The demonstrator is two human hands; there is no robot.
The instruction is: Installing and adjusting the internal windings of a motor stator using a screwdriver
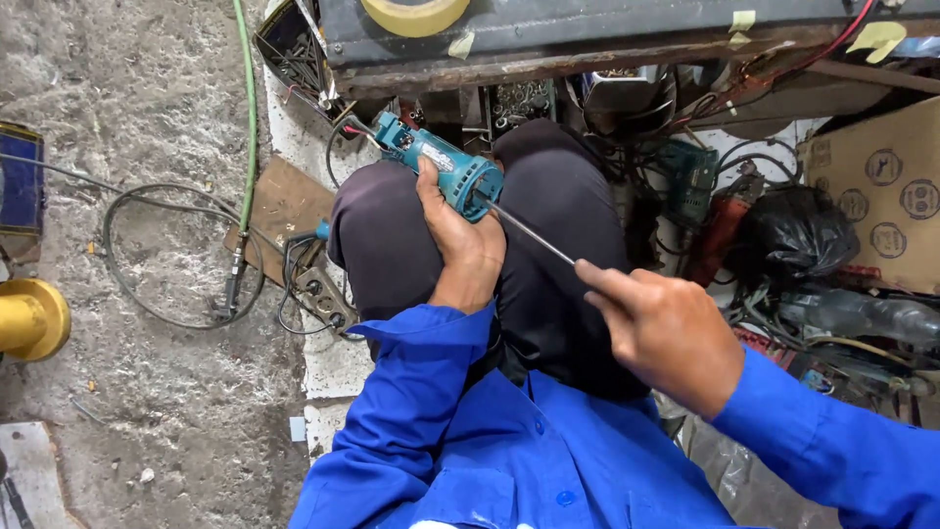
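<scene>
Teal power tool (441,167) gripped in our left hand (460,245) on knee; right hand (666,338) clenched round screwdriver (529,233). Tip could slip, stab our palm.

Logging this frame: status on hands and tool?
Left hand gripping teal power tool on lap. Right hand holding screwdriver, tip in the tool's end. Nothing between them; cables and tools cluttered right.

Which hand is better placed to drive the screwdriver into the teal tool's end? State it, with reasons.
Right, probably. The right hand already grips the screwdriver, whose tip meets the end of the teal power tool. The left hand is wrapped around the tool body, steadying it on the knee.
</scene>
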